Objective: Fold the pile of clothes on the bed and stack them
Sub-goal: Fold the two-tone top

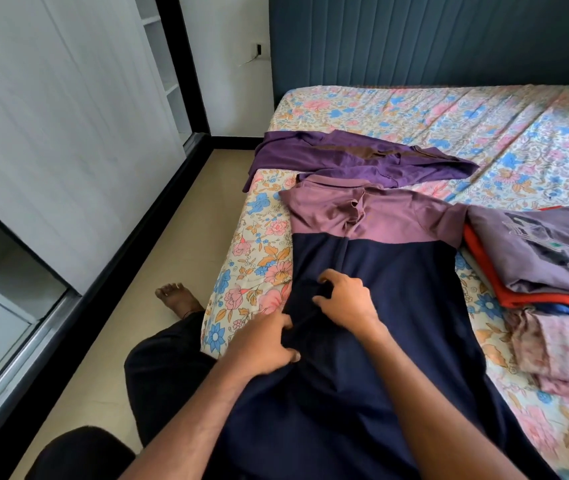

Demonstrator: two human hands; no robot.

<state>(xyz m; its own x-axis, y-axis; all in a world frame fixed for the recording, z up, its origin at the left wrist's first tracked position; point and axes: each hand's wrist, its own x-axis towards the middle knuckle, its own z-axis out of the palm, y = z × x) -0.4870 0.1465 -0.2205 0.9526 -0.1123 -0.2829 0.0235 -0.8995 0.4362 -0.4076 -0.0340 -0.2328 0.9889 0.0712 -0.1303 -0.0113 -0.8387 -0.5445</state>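
Note:
A polo shirt [397, 271], mauve across the shoulders and navy below, lies flat along the bed's near-left side with its collar pointing away from me. My left hand [262, 344] grips a bunch of the navy fabric near the shirt's left edge. My right hand [345, 299] has its fingers curled into the same navy fabric just beside it. A dark purple garment [362, 161] lies crumpled beyond the collar. On the right sits a pile of clothes: a grey-purple printed shirt [535, 251] over a red piece [532, 299], with pink floral cloth [567, 355] below.
The bed [483, 123] has a floral sheet and a blue padded headboard [432, 39]. White wardrobe doors [68, 116] run along the left. A narrow strip of beige floor [158, 258] lies between, with my bare foot [175, 296] on it.

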